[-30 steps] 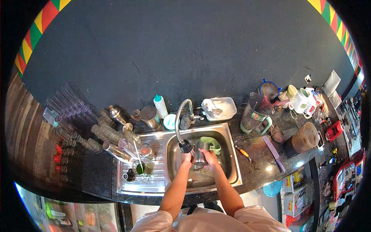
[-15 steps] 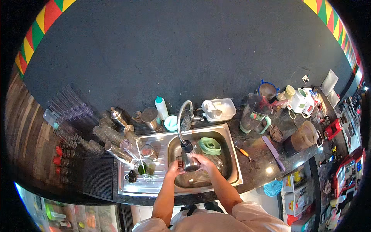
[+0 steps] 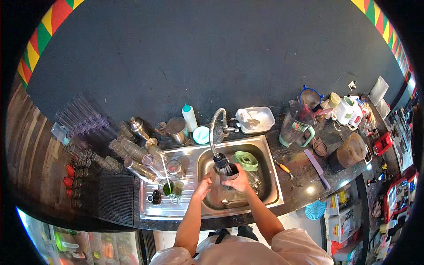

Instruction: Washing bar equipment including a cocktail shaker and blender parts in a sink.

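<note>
Over the steel sink (image 3: 279,194) my right hand (image 3: 240,180) is wrapped round a dark, shiny cup (image 3: 228,177), held just under the spray head of the flexible tap (image 3: 220,161). The cup's exact kind is hard to make out, as fingers cover part of it. My left hand (image 3: 202,187) is apart from the cup, on its left side above the sink's left rim, fingers extended and nothing visible in them. Behind my right hand, a green plastic container (image 3: 246,160) sits in the basin. A spoon (image 3: 232,202) lies on the basin floor near the front.
Glasses and a metal tumbler (image 3: 139,170) crowd the drainboard's left, beside a glass with green contents (image 3: 166,187). Right of the sink lie a peeler-like tool with an orange handle (image 3: 283,167), a purple knife (image 3: 316,168), a blender jug (image 3: 295,126) and a brown-filled pitcher (image 3: 349,152).
My left hand has come off the cup and opened. My right hand has kept the cup and tipped it under the tap head. The view has shifted slightly.
</note>
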A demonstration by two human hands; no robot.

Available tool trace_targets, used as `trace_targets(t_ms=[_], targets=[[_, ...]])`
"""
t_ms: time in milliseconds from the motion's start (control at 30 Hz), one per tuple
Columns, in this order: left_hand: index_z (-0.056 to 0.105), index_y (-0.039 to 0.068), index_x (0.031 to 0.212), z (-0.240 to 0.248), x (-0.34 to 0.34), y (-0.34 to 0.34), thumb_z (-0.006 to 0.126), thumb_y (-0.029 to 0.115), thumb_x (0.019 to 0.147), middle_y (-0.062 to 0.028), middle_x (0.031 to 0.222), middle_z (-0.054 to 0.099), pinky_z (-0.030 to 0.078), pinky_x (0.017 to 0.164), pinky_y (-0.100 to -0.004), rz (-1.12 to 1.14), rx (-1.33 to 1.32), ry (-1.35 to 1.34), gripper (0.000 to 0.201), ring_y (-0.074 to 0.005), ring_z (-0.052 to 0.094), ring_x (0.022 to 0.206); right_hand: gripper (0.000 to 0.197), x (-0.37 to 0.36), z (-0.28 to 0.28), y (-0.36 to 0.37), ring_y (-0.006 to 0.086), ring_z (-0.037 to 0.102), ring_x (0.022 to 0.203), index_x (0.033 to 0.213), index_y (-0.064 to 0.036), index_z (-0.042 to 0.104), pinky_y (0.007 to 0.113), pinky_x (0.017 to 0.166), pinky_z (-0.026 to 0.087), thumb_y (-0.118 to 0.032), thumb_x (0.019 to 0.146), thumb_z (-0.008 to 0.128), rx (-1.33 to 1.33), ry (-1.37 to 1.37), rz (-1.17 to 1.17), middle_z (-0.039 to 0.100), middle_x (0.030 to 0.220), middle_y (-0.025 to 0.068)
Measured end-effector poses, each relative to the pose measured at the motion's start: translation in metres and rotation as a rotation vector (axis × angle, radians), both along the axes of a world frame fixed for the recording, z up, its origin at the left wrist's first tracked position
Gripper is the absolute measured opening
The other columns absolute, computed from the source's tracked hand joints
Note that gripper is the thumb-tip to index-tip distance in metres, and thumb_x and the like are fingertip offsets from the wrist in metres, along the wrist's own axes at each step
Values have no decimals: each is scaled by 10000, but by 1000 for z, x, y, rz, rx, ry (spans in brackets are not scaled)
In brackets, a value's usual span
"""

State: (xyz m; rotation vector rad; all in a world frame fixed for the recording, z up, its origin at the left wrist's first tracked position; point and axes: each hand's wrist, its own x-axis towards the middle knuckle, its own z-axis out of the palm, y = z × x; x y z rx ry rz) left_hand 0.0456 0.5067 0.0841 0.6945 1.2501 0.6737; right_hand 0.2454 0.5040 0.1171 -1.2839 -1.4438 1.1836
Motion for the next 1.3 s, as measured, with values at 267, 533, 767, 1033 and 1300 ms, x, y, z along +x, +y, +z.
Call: trace_targets(t_ms=[267,533,767,1033,1300], targets=[[400,167,1242,12,-9,-4,493,214,656,-60,1203,444,272,900,-434,-5,1,-69,595,-194,397,1099,787,-16,34,-7,187,598,817,1151,-31,387,308,725,478,-137,481,788,269,-127,-59,585,951,105],[442,118,1186,20,-22,-2,479,179,677,-66,1144,494,327,871,-415,-28,17,-127,514,-199,455,1044,787,-18,15,-13,185,615,779,1168,-51,379,313,694,489,-134,497,784,109,-53,-66,585,976,125],[503,111,1115,33,-25,-6,483,209,711,-61,1063,543,363,845,-375,-56,93,-163,417,-189,494,966,829,-36,42,-21,244,551,917,1141,-39,405,357,820,427,-278,455,804,72,-170,-269,558,989,147],[512,98,1093,36,-27,-3,489,200,714,-59,1045,549,367,833,-375,-45,104,-165,393,-178,501,945,715,-37,33,-13,250,569,860,1097,-44,421,350,781,442,-228,484,739,225,-215,-447,569,937,127],[512,101,1083,36,-32,-2,480,202,744,-60,1053,551,371,825,-373,-31,106,-177,355,-187,500,952,806,-49,36,-10,248,562,857,1117,-30,409,350,762,442,-319,470,791,226,-142,-461,563,944,135]])
